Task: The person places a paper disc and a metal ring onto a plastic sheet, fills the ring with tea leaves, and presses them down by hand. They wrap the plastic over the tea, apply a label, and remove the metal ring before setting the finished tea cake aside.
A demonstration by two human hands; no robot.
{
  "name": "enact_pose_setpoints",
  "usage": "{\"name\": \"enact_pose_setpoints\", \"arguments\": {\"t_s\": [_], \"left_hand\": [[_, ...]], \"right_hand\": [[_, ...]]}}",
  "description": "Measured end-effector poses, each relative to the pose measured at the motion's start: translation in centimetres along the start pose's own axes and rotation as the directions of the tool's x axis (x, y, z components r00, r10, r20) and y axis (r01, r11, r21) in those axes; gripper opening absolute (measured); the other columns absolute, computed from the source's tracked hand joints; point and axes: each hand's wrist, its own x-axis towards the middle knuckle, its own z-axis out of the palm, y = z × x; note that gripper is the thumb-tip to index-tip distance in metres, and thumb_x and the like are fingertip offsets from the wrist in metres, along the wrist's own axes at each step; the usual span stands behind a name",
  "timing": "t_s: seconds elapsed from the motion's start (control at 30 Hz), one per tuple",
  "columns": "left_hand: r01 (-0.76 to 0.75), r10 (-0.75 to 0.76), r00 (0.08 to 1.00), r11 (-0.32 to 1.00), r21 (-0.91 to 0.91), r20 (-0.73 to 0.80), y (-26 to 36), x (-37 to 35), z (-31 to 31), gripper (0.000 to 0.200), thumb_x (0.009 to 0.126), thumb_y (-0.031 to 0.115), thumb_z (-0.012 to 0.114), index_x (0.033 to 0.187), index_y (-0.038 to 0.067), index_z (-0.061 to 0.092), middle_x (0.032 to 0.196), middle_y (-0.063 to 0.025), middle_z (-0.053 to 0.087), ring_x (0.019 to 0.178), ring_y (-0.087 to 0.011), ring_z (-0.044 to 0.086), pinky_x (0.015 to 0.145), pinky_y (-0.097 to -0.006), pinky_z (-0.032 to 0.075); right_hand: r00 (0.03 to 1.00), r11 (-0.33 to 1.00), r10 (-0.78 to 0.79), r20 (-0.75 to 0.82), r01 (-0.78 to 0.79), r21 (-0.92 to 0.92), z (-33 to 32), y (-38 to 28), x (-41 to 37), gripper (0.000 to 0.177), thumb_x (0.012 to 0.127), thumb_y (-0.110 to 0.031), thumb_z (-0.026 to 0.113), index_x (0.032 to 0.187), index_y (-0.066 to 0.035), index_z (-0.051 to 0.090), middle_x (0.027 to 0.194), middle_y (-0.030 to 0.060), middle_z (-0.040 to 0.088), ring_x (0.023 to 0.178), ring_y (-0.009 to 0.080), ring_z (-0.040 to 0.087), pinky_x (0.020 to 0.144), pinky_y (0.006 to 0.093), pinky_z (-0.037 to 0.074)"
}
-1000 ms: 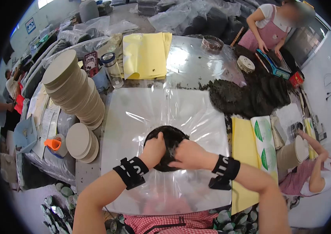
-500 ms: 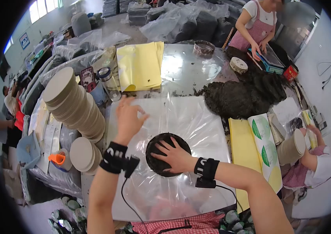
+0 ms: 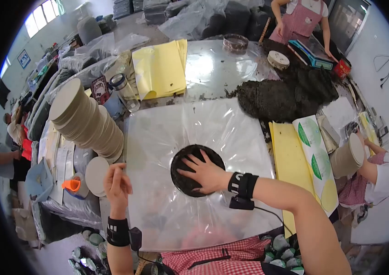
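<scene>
My right hand (image 3: 206,173) lies flat with spread fingers on a dark round cake (image 3: 185,176) that sits in the middle of a clear plastic sheet (image 3: 199,123). My left hand (image 3: 117,185) hovers over the sheet's left edge, fingers loosely curled and holding nothing. It is close to a short stack of round beige paper discs (image 3: 96,175). Both wrists wear black bands.
A tall leaning stack of beige discs (image 3: 87,119) stands at the left. Yellow paper sheets (image 3: 158,68) lie at the back, more yellow sheets (image 3: 290,160) and green-printed labels (image 3: 316,160) at the right. A heap of dark loose material (image 3: 286,96) sits back right. Other people work around the table.
My left hand came off the cake, went up to the far left of the sheet, then drew back to its near left edge. My right hand opened flat on the cake.
</scene>
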Motion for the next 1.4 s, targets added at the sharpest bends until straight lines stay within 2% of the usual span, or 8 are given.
{"name": "enact_pose_setpoints", "arguments": {"t_s": [0.17, 0.4, 0.53, 0.73, 0.8, 1.03, 1.27, 1.4], "left_hand": [[-0.48, 0.045, 0.877, 0.022, 0.877, 0.479, -7.0, -4.0, 2.3, 0.096, 0.072, 0.036, 0.09, 0.144, -0.006, 0.043, 0.146, -0.0275, 0.049, 0.135, -0.0359, 0.051, 0.112, -0.0477, 0.041], [-0.637, 0.265, 0.766, 0.435, 0.636, 0.586, -10.2, -3.4, 11.4, 0.067, 0.08, 0.055, 0.076, 0.121, 0.004, 0.058, 0.126, -0.0164, 0.063, 0.126, -0.0384, 0.057, 0.114, -0.0578, 0.034], [-0.45, 0.183, 0.893, 0.403, 0.797, 0.412, -12.6, -4.3, 11.6, 0.031, 0.087, 0.04, 0.073, 0.1, 0.012, 0.07, 0.096, -0.0107, 0.069, 0.113, -0.0333, 0.063, 0.114, -0.0545, 0.033], [-0.29, 0.248, 0.939, 0.192, 0.937, 0.24, -11.6, -3.7, 15.5, 0.028, 0.07, 0.024, 0.083, 0.083, 0.007, 0.064, 0.093, -0.0106, 0.065, 0.102, -0.0334, 0.062, 0.109, -0.0499, 0.038], [-0.235, 0.127, 0.968, 0.179, 0.955, 0.214, -10.0, -3.8, 16.1, 0.033, 0.069, 0.024, 0.083, 0.089, 0.007, 0.064, 0.101, -0.0115, 0.064, 0.105, -0.0329, 0.06, 0.109, -0.0498, 0.037], [-0.252, 0.106, 0.965, 0.111, 0.961, 0.24, -10.0, -2.9, 16.4, 0.034, 0.068, 0.025, 0.082, 0.093, 0.006, 0.069, 0.107, -0.0121, 0.062, 0.114, -0.0328, 0.056, 0.108, -0.0492, 0.036], [-0.481, 0.042, 0.875, 0.184, 0.857, 0.483, -9.7, -3.6, 13.7, 0.041, 0.066, 0.033, 0.087, 0.092, 0.004, 0.074, 0.119, -0.0162, 0.06, 0.126, -0.0357, 0.051, 0.107, -0.0522, 0.037], [-0.279, 0.259, 0.958, 0.73, 0.624, 0.125, -9.4, 0.0, 9.4, 0.107, 0.064, 0.045, 0.094, 0.146, -0.003, 0.046, 0.145, -0.0213, 0.047, 0.142, -0.0324, 0.04, 0.116, -0.0486, 0.033]], "right_hand": [[0.998, 1.0, 0.012, -0.054, -0.012, -0.003, 0.9, -2.3, -1.0, 0.083, 0.084, -0.051, 0.068, 0.154, -0.014, 0.041, 0.156, 0.0258, 0.035, 0.149, 0.0447, 0.026, 0.117, 0.0714, 0.014], [0.888, 0.828, 0.362, -0.283, -0.167, 0.535, -2.3, -2.5, -5.1, 0.045, 0.079, -0.028, 0.077, 0.115, -0.003, 0.068, 0.119, 0.02, 0.064, 0.123, 0.0363, 0.056, 0.104, 0.0496, 0.044], [0.322, 0.65, 0.709, -0.628, -0.644, 0.403, -4.0, 0.6, -16.1, 0.044, 0.085, -0.019, 0.073, 0.124, -0.002, 0.061, 0.111, 0.0177, 0.065, 0.107, 0.034, 0.062, 0.094, 0.044, 0.05], [0.5, 0.057, 0.862, 0.088, -0.268, 0.962, -3.6, 0.0, -21.3, 0.038, 0.09, -0.009, 0.07, 0.125, -0.001, 0.06, 0.089, 0.01, 0.063, 0.088, 0.0203, 0.065, 0.084, 0.0357, 0.053], [0.068, 0.252, 0.958, -0.279, 0.268, 0.93, -6.0, 6.3, -22.2, 0.036, 0.09, 0.0, 0.066, 0.125, 0.0, 0.061, 0.077, 0.0058, 0.059, 0.078, 0.0183, 0.065, 0.08, 0.0314, 0.054], [0.557, 0.294, 0.771, -0.308, 0.117, 0.949, 4.8, -4.3, -13.4, 0.126, 0.059, -0.019, 0.097, 0.158, 0.002, 0.02, 0.156, 0.0219, 0.037, 0.145, 0.0301, 0.037, 0.119, 0.0474, 0.032], [0.577, 0.914, 0.385, -0.72, -0.132, 0.383, 0.9, -5.5, -3.6, 0.057, 0.076, 0.0, 0.071, 0.131, 0.0, 0.056, 0.128, 0.0198, 0.061, 0.124, 0.0383, 0.057, 0.104, 0.0459, 0.047], [0.706, 0.892, 0.431, -0.562, -0.242, 0.381, 0.3, -6.0, -5.2, 0.029, 0.073, 0.001, 0.068, 0.102, -0.003, 0.069, 0.1, 0.0118, 0.067, 0.099, 0.0321, 0.063, 0.083, 0.0462, 0.051]]}}
